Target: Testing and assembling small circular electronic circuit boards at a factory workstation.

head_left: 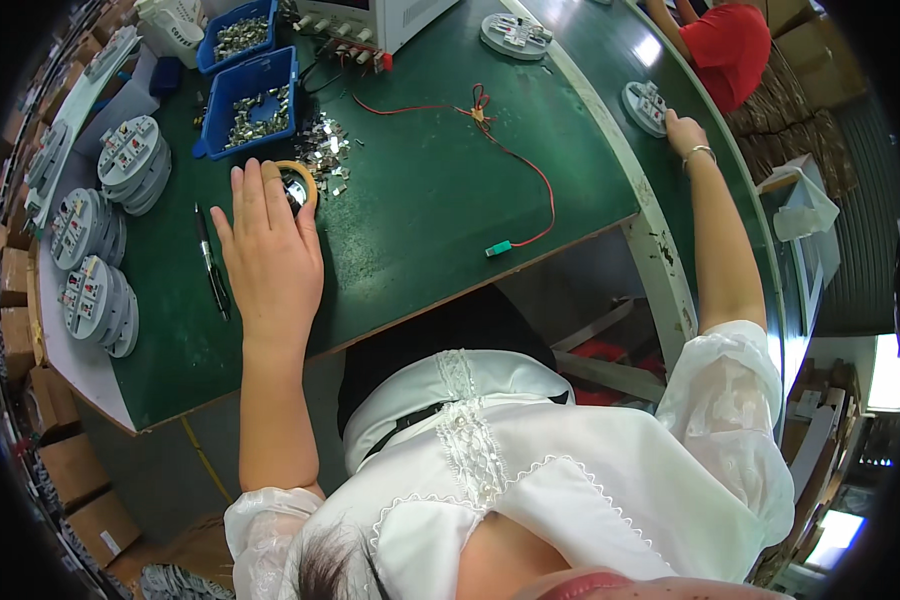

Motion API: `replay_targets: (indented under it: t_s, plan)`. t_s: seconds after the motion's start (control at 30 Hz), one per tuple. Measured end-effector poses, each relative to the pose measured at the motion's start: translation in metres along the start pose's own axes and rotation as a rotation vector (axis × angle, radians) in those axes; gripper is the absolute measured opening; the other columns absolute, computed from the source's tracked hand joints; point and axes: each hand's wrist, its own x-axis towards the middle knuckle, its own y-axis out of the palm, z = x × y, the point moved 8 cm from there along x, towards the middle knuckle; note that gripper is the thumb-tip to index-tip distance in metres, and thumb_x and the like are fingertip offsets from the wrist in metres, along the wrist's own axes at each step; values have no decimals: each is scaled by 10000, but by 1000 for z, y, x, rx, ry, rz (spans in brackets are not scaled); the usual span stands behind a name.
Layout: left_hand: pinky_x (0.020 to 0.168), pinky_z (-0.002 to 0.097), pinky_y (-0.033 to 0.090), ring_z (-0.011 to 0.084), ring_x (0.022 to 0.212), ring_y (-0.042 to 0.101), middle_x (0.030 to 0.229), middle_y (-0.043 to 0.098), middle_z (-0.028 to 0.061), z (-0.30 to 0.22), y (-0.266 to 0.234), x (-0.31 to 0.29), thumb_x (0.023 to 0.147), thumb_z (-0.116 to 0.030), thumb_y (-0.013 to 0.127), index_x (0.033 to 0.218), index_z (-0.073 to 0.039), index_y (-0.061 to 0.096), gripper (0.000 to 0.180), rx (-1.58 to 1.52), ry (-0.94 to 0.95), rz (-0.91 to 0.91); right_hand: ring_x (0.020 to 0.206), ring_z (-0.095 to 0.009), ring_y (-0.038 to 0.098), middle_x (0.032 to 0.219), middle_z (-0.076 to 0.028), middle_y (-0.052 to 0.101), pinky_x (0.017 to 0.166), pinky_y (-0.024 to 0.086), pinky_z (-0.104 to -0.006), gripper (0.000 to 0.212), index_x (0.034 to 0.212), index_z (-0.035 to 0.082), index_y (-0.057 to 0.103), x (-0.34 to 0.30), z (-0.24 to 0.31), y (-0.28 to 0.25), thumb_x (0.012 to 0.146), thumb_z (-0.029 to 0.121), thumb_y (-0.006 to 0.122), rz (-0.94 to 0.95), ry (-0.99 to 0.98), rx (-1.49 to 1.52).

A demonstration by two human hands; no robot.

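My left hand (273, 255) lies flat on the green table with its fingers stretched out. Its thumb side is against a tape roll (311, 182), whose middle is partly hidden. Out to the right, my right hand (685, 134) has its fingers closed on the edge of a round white base (642, 112) with small parts on top. That base rests on the green strip beyond the pale rail. Left of my left hand lies a black and silver pen (210, 262). Small metal pieces (327, 150) are scattered just beyond the tape roll.
Two blue bins (255, 82) of metal parts stand at the back left, near stacked round bases (92, 300). A red wire (550, 195) with a green plug (498, 248) crosses the table. Another base (516, 36) sits far off. A co-worker in a red shirt (735, 52) is at top right.
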Motion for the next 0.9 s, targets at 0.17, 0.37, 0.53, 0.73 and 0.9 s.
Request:
replay_targets:
  t_s: [0.17,0.37,0.53,0.73,0.9]
  plan:
    - [1209,592,267,423,1515,316,1603,377,244,-21,-23,-13,1045,-293,581,1495,40,440,577,-196,1,-47,1102,-353,671,1275,-154,672,969,539,-465,370,1231,142,711,-110,132,15,998,316,482,-511,-884,-358]
    - [1200,615,267,443,1524,292,1634,334,234,-99,-35,-59,971,-289,697,1480,9,476,630,-507,169,-9,1152,-325,668,1336,-71,666,975,544,-443,401,1293,186,694,-197,219,104,982,356,505,-242,-1147,-303]
    - [1197,619,271,424,1527,300,1626,356,222,-113,-29,-59,950,-320,724,1464,-2,500,645,-524,246,2,1108,-322,689,1301,-59,684,947,553,-433,379,1239,173,712,-184,197,97,955,364,549,-208,-1083,-382]
    - [1203,610,265,425,1522,311,1612,385,214,-119,-20,-61,937,-337,740,1453,-18,519,646,-510,260,-5,1024,-315,709,1260,-86,698,874,566,-389,267,1133,119,718,-261,106,58,894,227,669,-136,-1129,-129]
    - [1223,600,236,393,1515,339,1583,424,203,-173,-17,-62,884,-314,766,1435,-36,541,657,-698,442,-45,917,-281,716,1147,-104,717,783,565,-336,220,1094,79,704,-305,29,47,875,71,681,-131,-1112,17]
